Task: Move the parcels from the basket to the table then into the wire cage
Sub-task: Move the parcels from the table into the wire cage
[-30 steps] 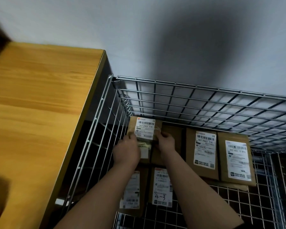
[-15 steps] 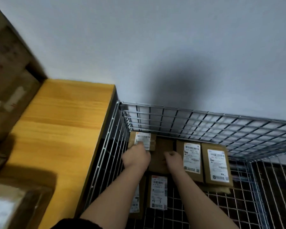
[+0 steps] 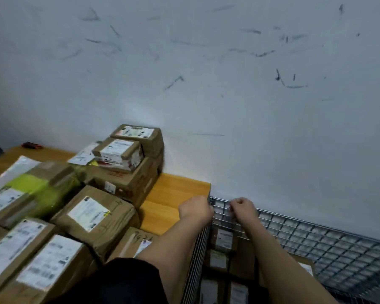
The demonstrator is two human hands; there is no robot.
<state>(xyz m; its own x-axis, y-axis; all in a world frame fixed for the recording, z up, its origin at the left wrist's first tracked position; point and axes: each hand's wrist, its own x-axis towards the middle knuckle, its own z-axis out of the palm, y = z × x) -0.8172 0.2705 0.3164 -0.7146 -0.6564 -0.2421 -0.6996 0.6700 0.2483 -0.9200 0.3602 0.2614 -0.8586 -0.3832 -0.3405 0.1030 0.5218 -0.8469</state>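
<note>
- Up top: left hand [image 3: 195, 208] & right hand [image 3: 242, 207] both loosely curled, holding nothing, at wire cage [image 3: 316, 242] rim's near corner.
- Parcels in cage [image 3: 223, 239] lie under the arms.
- More parcels [image 3: 92, 212] piled on table [image 3: 176, 194], left of cage, by wall [image 3: 206, 73].
</note>
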